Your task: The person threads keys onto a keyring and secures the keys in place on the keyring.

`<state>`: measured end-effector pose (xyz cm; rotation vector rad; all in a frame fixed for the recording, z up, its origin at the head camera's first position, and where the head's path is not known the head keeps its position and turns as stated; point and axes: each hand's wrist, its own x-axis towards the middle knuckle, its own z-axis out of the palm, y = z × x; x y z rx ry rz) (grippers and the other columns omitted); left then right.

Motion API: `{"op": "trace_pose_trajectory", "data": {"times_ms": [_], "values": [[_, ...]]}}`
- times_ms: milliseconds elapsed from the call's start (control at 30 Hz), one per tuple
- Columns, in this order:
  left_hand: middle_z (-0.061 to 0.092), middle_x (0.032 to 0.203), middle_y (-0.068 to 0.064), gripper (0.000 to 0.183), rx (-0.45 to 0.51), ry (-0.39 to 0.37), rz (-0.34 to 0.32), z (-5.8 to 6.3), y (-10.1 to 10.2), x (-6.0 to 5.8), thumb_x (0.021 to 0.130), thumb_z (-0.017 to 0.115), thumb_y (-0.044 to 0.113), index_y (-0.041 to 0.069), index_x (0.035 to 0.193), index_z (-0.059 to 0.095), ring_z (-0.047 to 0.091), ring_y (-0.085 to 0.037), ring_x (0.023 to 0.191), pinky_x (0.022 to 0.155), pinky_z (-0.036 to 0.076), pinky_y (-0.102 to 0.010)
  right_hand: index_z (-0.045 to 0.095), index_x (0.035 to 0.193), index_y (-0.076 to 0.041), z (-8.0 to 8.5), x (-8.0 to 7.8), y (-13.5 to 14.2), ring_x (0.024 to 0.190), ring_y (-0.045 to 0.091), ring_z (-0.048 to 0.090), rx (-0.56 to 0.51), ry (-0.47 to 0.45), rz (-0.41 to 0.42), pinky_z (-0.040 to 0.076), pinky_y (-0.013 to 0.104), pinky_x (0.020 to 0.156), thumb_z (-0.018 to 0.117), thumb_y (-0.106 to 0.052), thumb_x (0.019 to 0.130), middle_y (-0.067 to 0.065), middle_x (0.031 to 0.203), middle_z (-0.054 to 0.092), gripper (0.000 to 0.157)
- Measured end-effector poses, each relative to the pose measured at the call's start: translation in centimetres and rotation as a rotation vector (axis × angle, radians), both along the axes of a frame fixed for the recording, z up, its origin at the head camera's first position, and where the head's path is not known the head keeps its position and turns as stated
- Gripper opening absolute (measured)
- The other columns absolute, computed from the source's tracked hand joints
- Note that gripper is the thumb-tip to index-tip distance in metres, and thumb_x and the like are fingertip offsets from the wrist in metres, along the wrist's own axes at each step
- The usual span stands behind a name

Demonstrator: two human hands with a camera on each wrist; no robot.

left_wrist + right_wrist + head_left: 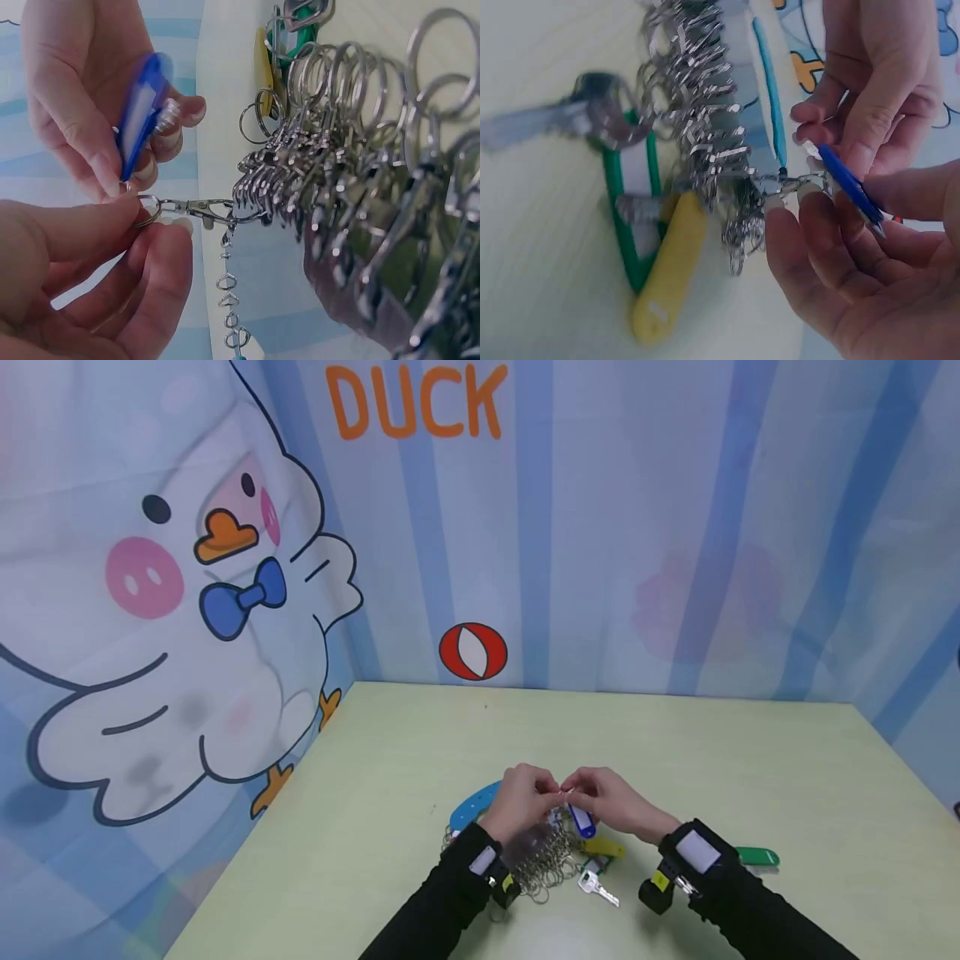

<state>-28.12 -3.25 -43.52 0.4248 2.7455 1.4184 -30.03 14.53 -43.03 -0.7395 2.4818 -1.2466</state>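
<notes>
Above the table, my left hand (517, 807) and right hand (611, 803) meet fingertip to fingertip. My left thumb and fingers pinch a split ring (152, 211) on a metal swivel clasp (196, 208), whose hook end reaches the row of clasps. A blue key tag (849, 184) with a pale label is in my right hand, pinched near its ring end against the split ring. Fingers hide whether the two are joined. Close below the hands is a dense row of metal swivel clasps with rings (546, 862), on a holder mostly covered by them.
A yellow tag (606, 847), a green tag (615, 214) and a silver key (597, 888) lie beside the clasps. Behind my left hand is a blue curved piece (472, 807). A green-topped item (758, 857) lies by the right forearm. A printed curtain (600, 527) backs the table.
</notes>
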Motion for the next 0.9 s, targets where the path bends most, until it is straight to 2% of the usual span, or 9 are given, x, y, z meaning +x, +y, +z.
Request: {"op": "trace_pose_trajectory", "data": {"times_ms": [167,300,367,533,600,767,900], "values": [[0.07,0.08,-0.014,0.013,0.0,0.008,-0.006,0.0,0.0,-0.1,0.092,0.064,0.012,0.004,0.084,0.072,0.054,-0.009,0.055,0.051,0.043,-0.019,0.065,0.111,0.003,-0.1,0.1,0.1,0.079,0.011,0.058,0.101,0.233,0.053,0.047,0.022,0.067,0.052,-0.006,0.097,0.013,0.099,0.069,0.021],[0.071,0.082,-0.014,0.012,-0.007,0.006,-0.027,-0.1,0.1,-0.1,0.091,0.064,0.01,0.003,0.086,0.073,0.056,-0.01,0.057,0.052,0.044,-0.018,0.067,0.104,0.003,-0.2,0.1,0.3,0.072,0.008,0.059,0.102,0.269,0.05,0.047,0.02,0.062,0.053,-0.008,0.097,0.013,0.093,0.07,0.019],[0.072,0.083,-0.014,0.012,-0.002,0.013,-0.036,-0.2,0.1,0.0,0.091,0.064,0.009,0.002,0.086,0.073,0.057,-0.01,0.057,0.052,0.044,-0.018,0.068,0.103,0.002,-0.2,0.1,0.4,0.069,0.006,0.058,0.089,0.224,0.055,0.047,0.02,0.059,0.052,-0.011,0.098,0.014,0.09,0.07,0.021],[0.071,0.079,-0.008,0.01,0.002,0.027,-0.001,-0.2,0.1,-0.1,0.09,0.066,0.009,0.004,0.086,0.074,0.055,-0.007,0.055,0.051,0.045,-0.018,0.064,0.119,0.003,0.0,-0.3,1.3,0.066,0.012,0.061,-0.044,-0.088,0.106,0.051,0.024,0.061,0.047,-0.015,0.102,0.021,0.098,0.067,0.03],[0.07,0.078,-0.005,0.01,-0.006,0.018,0.015,-0.2,0.1,-0.2,0.09,0.066,0.01,0.005,0.086,0.074,0.053,-0.006,0.055,0.051,0.045,-0.018,0.062,0.122,0.003,0.0,-0.4,1.6,0.065,0.015,0.062,-0.079,-0.173,0.116,0.051,0.026,0.062,0.047,-0.016,0.102,0.025,0.1,0.065,0.032],[0.069,0.076,-0.004,0.01,-0.026,0.003,0.023,-0.3,0.2,-0.1,0.09,0.067,0.012,0.006,0.086,0.074,0.053,-0.006,0.054,0.051,0.044,-0.018,0.066,0.117,-0.001,-0.3,-0.5,1.5,0.068,0.014,0.06,-0.03,-0.122,0.101,0.049,0.026,0.062,0.053,-0.018,0.099,0.02,0.098,0.068,0.028],[0.069,0.075,-0.006,0.012,-0.049,0.033,0.012,-0.4,0.3,-0.1,0.09,0.067,0.014,0.006,0.085,0.074,0.051,-0.005,0.055,0.051,0.042,-0.018,0.068,0.111,-0.001,-0.6,-0.3,1.2,0.064,0.014,0.059,-0.001,-0.062,0.059,0.048,0.026,0.06,0.057,-0.018,0.097,0.015,0.093,0.07,0.024]]}}
